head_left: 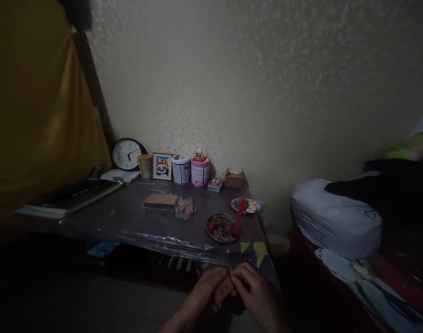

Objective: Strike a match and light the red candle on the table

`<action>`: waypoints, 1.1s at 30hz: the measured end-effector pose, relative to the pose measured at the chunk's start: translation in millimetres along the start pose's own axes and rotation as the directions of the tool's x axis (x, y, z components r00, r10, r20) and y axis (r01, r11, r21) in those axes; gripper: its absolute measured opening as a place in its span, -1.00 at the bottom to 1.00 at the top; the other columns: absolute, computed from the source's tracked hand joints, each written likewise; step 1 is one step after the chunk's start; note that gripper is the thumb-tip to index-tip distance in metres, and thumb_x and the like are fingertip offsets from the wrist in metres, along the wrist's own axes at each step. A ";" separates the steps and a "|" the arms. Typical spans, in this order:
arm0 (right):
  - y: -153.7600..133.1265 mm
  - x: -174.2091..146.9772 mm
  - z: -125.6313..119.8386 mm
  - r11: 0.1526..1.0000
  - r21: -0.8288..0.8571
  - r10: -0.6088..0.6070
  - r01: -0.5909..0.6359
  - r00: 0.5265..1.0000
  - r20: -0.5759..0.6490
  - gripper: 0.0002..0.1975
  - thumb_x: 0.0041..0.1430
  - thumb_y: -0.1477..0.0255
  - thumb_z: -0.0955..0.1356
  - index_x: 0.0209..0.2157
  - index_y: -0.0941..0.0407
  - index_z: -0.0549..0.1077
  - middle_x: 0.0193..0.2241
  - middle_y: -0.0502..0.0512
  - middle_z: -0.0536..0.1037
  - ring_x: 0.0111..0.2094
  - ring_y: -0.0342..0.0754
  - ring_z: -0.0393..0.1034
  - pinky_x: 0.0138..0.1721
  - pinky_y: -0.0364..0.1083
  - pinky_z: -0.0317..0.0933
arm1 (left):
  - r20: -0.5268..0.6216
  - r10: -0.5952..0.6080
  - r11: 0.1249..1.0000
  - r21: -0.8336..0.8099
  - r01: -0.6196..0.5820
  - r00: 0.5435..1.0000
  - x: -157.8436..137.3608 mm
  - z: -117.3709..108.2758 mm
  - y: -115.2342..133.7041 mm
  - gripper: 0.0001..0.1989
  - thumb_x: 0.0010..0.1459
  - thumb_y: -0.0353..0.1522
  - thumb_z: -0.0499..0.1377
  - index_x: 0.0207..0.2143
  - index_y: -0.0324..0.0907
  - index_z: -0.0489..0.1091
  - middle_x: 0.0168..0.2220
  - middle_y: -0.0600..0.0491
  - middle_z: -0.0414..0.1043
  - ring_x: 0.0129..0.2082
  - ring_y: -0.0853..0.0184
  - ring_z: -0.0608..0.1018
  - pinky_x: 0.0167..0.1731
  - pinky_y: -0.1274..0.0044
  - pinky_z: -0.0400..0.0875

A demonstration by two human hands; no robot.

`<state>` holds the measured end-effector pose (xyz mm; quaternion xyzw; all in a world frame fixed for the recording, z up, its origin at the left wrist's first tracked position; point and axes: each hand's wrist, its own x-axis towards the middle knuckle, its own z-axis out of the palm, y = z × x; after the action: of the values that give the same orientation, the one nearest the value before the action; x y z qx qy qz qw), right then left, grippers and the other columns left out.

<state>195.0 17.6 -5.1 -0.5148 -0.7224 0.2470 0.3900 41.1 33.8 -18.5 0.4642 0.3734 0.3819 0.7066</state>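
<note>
Just past the table's near edge, my left hand [209,283] is closed around a small brown cardboard piece [224,290] with faint reddish marks. The fingers of my right hand [252,286] are pinched at its upper right edge. Whether it is a flat card or a thin box, I cannot tell. Beyond my hands, a round plate [221,237] of dark bits lies on the table, with a red plastic scoop or spatula [240,215] resting in it. Further back, a second plate [236,202] holds several pale thin sticks [251,206].
A row of brown blocks or boxes [161,201] lies beside a crumpled clear bag [185,208] on the plastic-covered table [128,217]. Along the wall stand a clock [127,154], picture frame [162,166], two tubs [200,172] and an open cardboard box [234,178]. White bundle [336,217] at right.
</note>
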 end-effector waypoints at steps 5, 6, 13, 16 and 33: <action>2.2 -0.1 1.2 1.000 -0.014 -0.016 0.016 1.000 0.016 -0.82 0.17 0.45 0.24 -0.45 0.06 0.43 -0.44 0.01 0.43 -0.36 -0.09 0.38 -0.30 -0.16 0.21 | 0.028 0.046 0.999 -0.011 -0.046 0.999 0.7 -0.7 -1.1 -0.63 0.03 -0.08 0.11 -0.43 -0.22 0.45 -0.58 0.05 0.43 -0.72 0.47 0.26 -0.70 0.60 0.07; 2.5 -0.4 1.2 1.000 -0.018 -0.020 0.021 0.999 0.028 -0.82 0.18 0.44 0.23 -0.43 0.06 0.44 -0.43 0.01 0.44 -0.35 -0.09 0.38 -0.29 -0.15 0.21 | 0.035 0.059 0.998 -0.018 -0.058 0.998 0.6 -0.9 -1.2 -0.63 0.03 -0.08 0.11 -0.43 -0.22 0.44 -0.58 0.06 0.42 -0.72 0.48 0.25 -0.70 0.60 0.06; 1.3 -1.1 0.4 0.999 -0.033 -0.013 0.015 0.997 0.072 -0.84 0.16 0.47 0.25 -0.48 0.07 0.38 -0.45 -0.01 0.40 -0.36 -0.10 0.36 -0.30 -0.16 0.20 | 0.091 0.110 0.994 0.002 -0.111 0.990 -1.0 -1.2 -2.1 -0.62 0.10 -0.12 0.06 -0.43 -0.25 0.46 -0.61 0.08 0.37 -0.72 0.50 0.20 -0.68 0.61 0.04; 1.6 -0.8 0.6 0.998 -0.058 -0.007 0.012 0.996 0.087 -0.83 0.14 0.50 0.25 -0.53 0.07 0.33 -0.46 -0.02 0.39 -0.37 -0.10 0.35 -0.32 -0.16 0.19 | 0.097 0.100 0.995 0.016 -0.102 0.990 -0.7 -0.2 -2.7 -0.62 0.09 -0.11 0.06 -0.42 -0.26 0.46 -0.63 0.11 0.35 -0.76 0.52 0.19 -0.73 0.63 0.02; 16.3 -1.2 -1.5 0.999 -0.034 -0.034 0.033 0.998 -0.047 -0.87 0.09 0.47 0.27 -0.52 0.06 0.34 -0.51 -0.04 0.39 -0.44 -0.11 0.33 -0.35 -0.14 0.19 | 0.029 0.114 0.993 -0.012 -0.113 0.993 -0.9 -1.5 4.2 -0.69 0.04 -0.16 0.14 -0.37 -0.24 0.44 -0.58 0.10 0.40 -0.61 0.45 0.33 -0.55 0.60 0.13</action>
<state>205.5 22.0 -17.0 -0.5148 -0.7253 0.2161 0.4027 38.6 34.7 -14.8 0.4865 0.3337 0.4164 0.6918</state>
